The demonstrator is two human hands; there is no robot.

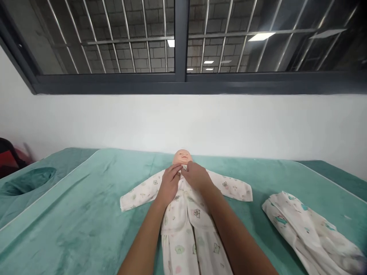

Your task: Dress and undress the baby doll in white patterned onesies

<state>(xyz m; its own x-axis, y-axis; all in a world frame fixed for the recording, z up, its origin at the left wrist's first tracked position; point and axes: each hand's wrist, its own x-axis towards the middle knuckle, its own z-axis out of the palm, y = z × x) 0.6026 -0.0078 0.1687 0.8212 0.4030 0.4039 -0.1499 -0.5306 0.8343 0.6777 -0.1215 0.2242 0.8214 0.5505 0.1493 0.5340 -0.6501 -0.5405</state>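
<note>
A baby doll point(182, 156) lies on its back, its head toward the wall. It wears a white printed baby jacket point(175, 217) with long sleeves stretched out to both sides, and matching trousers point(180, 250) below. At the neckline just under the doll's chin, my left hand point(171, 179) has its fingers closed on the collar. My right hand point(196, 175) meets it there, thumb and fingers pinching the collar from the other side. The fingertips nearly touch, and they hide the fastening at the neck. Lower down, the jacket's front edges part slightly.
A crumpled white printed cloth point(309, 233) lies to the right on the green padded bed cover point(94, 214). At the left is a hole point(28, 179) in the bed, with a black and red object point(8, 158) beyond. A white wall point(183, 122) and barred window stand behind.
</note>
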